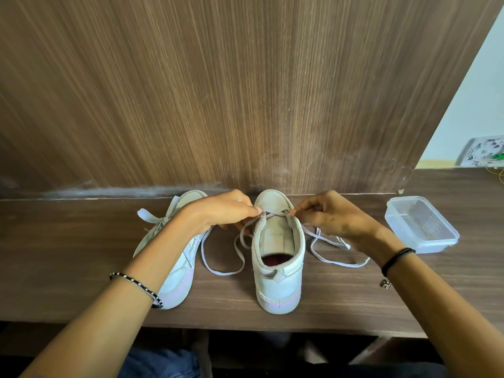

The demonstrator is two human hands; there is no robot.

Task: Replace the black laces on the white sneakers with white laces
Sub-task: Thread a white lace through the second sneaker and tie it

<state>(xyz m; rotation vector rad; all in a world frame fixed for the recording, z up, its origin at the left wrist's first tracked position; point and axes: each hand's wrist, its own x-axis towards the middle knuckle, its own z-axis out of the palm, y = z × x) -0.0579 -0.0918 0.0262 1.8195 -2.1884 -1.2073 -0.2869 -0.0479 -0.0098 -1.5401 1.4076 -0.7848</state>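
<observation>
Two white sneakers stand on the wooden desk (81, 268), heels toward me. The right sneaker (278, 268) has a white lace (223, 271) crossing its lowest eyelets near the toe, with loose ends trailing on both sides. My left hand (226, 211) pinches the lace at the left eyelet. My right hand (330, 214) pinches it at the right eyelet. The left sneaker (177, 276) lies partly under my left forearm and carries a white lace tied in a bow (152, 218). No black lace is in view.
A clear plastic container (421, 225) sits on the desk to the right of my right hand. A wooden back panel (218, 91) rises right behind the shoes. A white patterned object (482, 152) lies at the far right.
</observation>
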